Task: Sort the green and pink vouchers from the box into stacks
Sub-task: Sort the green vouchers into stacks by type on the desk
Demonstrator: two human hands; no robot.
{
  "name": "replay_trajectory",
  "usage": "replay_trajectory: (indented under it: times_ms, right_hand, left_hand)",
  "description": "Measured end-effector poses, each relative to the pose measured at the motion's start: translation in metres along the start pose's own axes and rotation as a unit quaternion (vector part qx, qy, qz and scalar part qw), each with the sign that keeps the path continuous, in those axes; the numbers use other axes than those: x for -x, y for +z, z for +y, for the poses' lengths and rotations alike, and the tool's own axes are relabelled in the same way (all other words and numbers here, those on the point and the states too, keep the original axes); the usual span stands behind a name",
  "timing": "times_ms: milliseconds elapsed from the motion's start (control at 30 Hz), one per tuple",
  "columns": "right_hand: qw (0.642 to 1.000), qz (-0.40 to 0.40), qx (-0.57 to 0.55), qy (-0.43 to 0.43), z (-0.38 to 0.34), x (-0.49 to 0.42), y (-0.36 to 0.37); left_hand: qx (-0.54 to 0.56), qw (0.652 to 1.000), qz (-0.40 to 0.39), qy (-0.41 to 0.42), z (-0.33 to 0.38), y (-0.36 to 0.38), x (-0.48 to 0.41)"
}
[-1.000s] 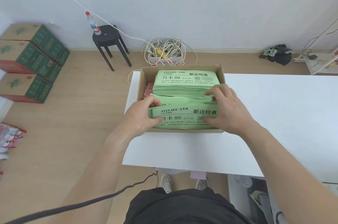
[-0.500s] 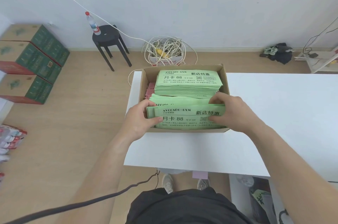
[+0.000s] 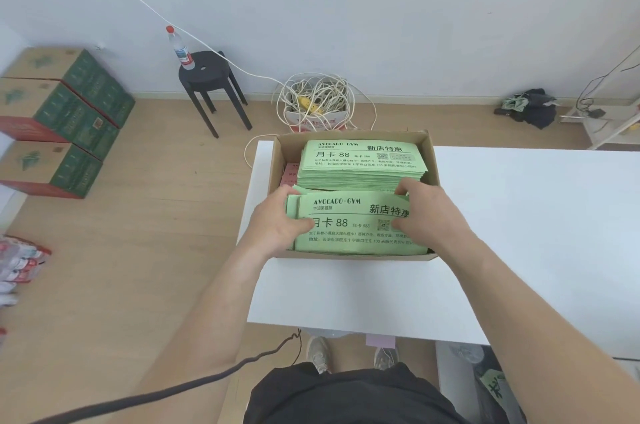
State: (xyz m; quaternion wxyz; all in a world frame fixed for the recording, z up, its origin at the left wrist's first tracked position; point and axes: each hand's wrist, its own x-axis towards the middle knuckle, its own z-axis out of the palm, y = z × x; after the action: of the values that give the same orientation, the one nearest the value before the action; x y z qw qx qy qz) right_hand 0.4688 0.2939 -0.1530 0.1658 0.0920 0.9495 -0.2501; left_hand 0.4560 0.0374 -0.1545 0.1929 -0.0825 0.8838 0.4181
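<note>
Your two bare forearms rise from the bottom of the frame toward its centre, over a white rectangular table [image 3: 519,233]. Mid-frame, your left hand [image 3: 277,226] grasps the left end of a thick bundle of pale green printed paper vouchers [image 3: 353,222], with the thumb lying across the top sheet. Your right hand [image 3: 429,215] grasps the right end, fingers hooked over the far edge.

Holding both ends probably keeps the loose sheets squared, so the bundle can lift as one. It sits in the near half of an open brown cardboard box [image 3: 346,255] at the table's left end.

Just above it, in the box's far half, a second flat stack of green vouchers [image 3: 360,160] lies flat. A sliver of pink vouchers [image 3: 289,174] shows by the box's left wall, mostly hidden. No sorted stacks lie on the table, so the sorting looks barely begun.

Higher in the frame, on the floor, are a tangled white cable coil [image 3: 318,101], a black round stool [image 3: 207,77] carrying a clear plastic bottle [image 3: 180,49], and green-and-brown cartons [image 3: 69,111] at upper left.
</note>
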Motion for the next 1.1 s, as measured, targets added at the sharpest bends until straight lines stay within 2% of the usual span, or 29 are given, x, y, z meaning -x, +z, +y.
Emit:
replay_trajectory:
  times_ms: [133, 333, 533, 600, 700, 767, 867, 1100]
  right_hand:
    - [0.999, -0.002, 0.046, 0.009, 0.005, 0.001, -0.007]
    - [0.999, -0.007, 0.049, -0.005, 0.010, 0.004, -0.009]
    - [0.998, -0.015, 0.052, -0.029, 0.014, 0.005, -0.010]
    - [0.994, -0.003, 0.091, -0.056, 0.011, 0.007, -0.010]
    - [0.976, 0.017, 0.149, -0.159, -0.008, 0.008, -0.008]
    - [0.960, -0.031, 0.163, -0.223, -0.029, 0.001, -0.004]
    - [0.939, -0.118, 0.197, -0.257, -0.058, -0.016, 0.005]
    - [0.928, -0.163, 0.224, -0.248, -0.073, -0.031, 0.005]
  left_hand:
    - [0.015, 0.999, -0.004, 0.034, 0.004, 0.002, 0.002]
    - [0.024, 0.999, 0.032, 0.035, -0.005, 0.007, 0.007]
    - [0.013, 0.998, 0.022, 0.057, -0.012, 0.007, 0.017]
    - [0.006, 0.996, 0.021, 0.085, -0.017, 0.007, 0.021]
    - [-0.002, 0.993, 0.024, 0.118, -0.023, 0.009, 0.023]
    - [-0.003, 0.992, 0.024, 0.125, -0.023, 0.009, 0.022]
    - [-0.011, 0.991, 0.032, 0.130, -0.023, 0.010, 0.018]
    - [-0.044, 0.982, 0.054, 0.177, -0.029, 0.011, 0.021]
